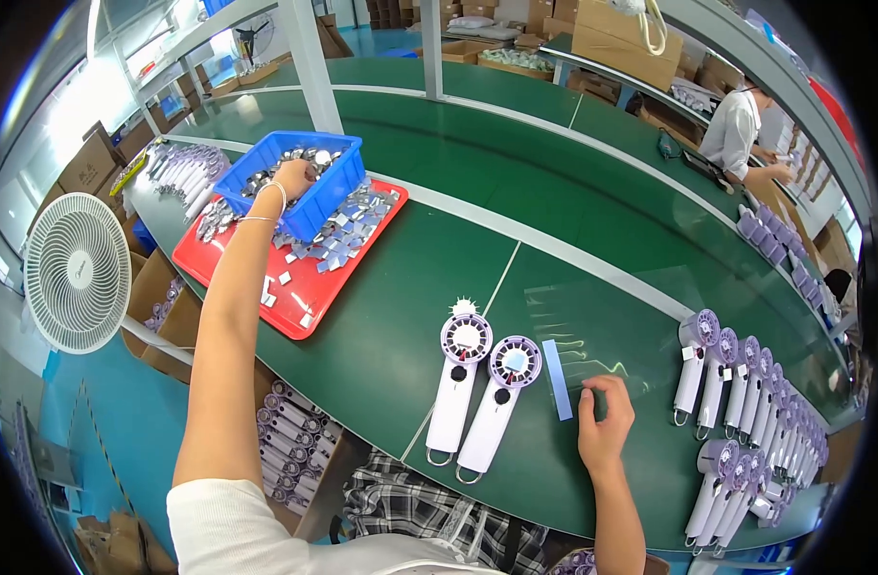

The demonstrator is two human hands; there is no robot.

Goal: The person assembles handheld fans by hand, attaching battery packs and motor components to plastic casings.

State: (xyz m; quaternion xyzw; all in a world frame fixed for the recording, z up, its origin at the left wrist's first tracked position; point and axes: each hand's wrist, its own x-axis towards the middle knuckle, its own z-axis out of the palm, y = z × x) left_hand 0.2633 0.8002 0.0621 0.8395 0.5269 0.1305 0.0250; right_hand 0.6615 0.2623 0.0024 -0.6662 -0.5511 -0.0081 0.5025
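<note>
Green surface [391, 297] curves across a busy workshop, with a white caged fan [79, 272] left of all the fingers and a co-worker [731, 132] in white beyond them at far right. Just under the left fingers [296, 174], the blue bin [329, 198] sits on the red tray [326, 290], beside loose blue-grey squares [346, 233]. A wrist catching its wall could, I judge, shift the bin and scatter those squares; a loose grasp could spill the round metal pieces [319, 156].

Between the two sets of fingers lie two handheld fans [487, 428], their purple heads almost together; a careless leftward sweep of the right fingers [607, 385] might knock the nearer one. Just left of those fingers is a blue strip [557, 380], which a brush of the thumb could move. Their tips are at the near edge of a clear sheet [578, 347], likely to wrinkle if dragged. Well to their right stand or lie rows of fans [689, 383], safe unless an elbow swings out.

As for grip, the left fingers bend down among the metal pieces, tips hidden, so I cannot tell whether any is held. The right thumb and forefinger curl close, a narrow gap at most; whether they pinch the sheet is unclear.
</note>
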